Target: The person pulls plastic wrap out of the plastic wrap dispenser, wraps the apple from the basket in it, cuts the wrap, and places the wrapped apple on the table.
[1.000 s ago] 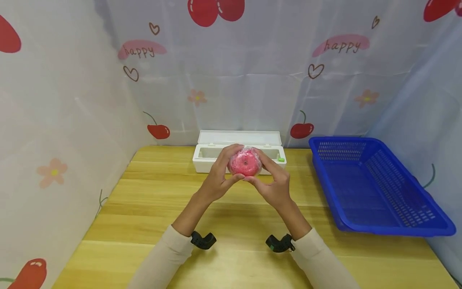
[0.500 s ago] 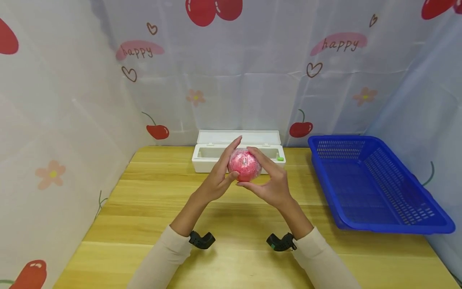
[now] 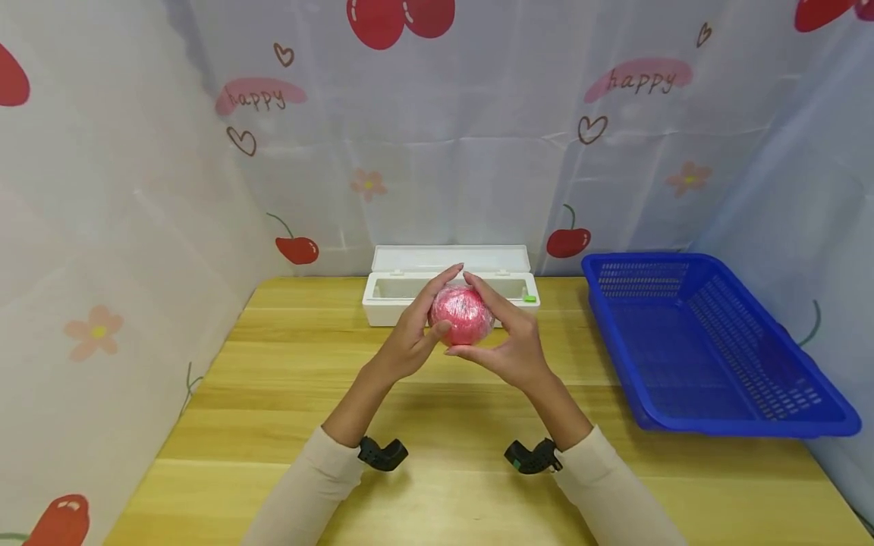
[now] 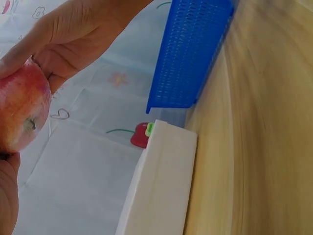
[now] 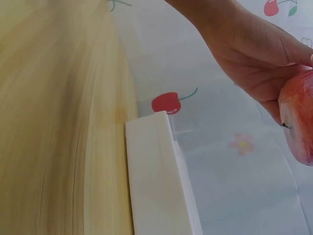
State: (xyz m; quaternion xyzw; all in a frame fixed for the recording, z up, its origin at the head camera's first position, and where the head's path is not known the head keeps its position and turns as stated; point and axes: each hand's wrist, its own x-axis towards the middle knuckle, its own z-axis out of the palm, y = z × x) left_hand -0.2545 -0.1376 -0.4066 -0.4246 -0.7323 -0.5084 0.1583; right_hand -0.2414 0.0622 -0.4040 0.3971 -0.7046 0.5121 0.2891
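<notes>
A red apple point(image 3: 463, 315) in clear, shiny plastic wrap is held up between both hands, in front of a long white box in the head view. My left hand point(image 3: 410, 337) cups its left side, thumb pressed on the near face and fingers along the far side. From the right, my right hand point(image 3: 515, 341) grips it with thumb underneath and fingers over the top. A dimple and stem show on the apple point(image 4: 22, 105) in the left wrist view. The right wrist view cuts the apple point(image 5: 299, 117) off at its edge.
The white box point(image 3: 382, 312) stands at the table's back with its lid point(image 3: 451, 258) raised and a green slider point(image 3: 529, 299) at its right end. A blue plastic basket point(image 3: 672, 364) sits on the right of the wooden table point(image 3: 293, 394). Printed curtains point(image 3: 471, 182) enclose the table.
The apple has turned between the hands, so its stem dimple no longer faces the head camera. Both hands have shifted their hold, the right thumb moving lower and leftward beneath it.
</notes>
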